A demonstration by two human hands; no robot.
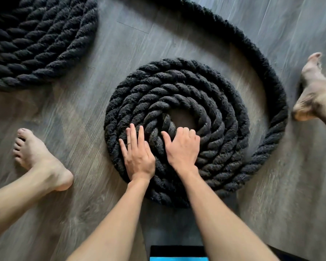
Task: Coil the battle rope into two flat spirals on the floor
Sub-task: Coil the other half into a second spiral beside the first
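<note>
Battle rope, black and thick-stranded, lies on the grey wood-plank floor in two coils joined by a slack run.

Nearest the camera, a dark blue-edged object sits at the frame's bottom edge; what it is cannot be told.

Left hand: fingers straight and together, palm flat on the near-left turns of the near spiral, pressing and gripping nothing.

Right hand: thumb spread, fingers bent over the innermost turns beside the open centre, hooking the rope; the fingertips are hidden.

Near spiral: about five turns, flat and close-packed, with a small bare gap at the middle. A bare left foot and a bare right foot stand to either side, apart from it.

Loose length: leaves the coil's near-right edge and arcs wide around the right side to the top edge, not yet wound in.

Far spiral: upper left, flat and tight, partly out of frame.

Judgement: one spiral appears done, and the second is well begun. The slack remains to be laid on.
</note>
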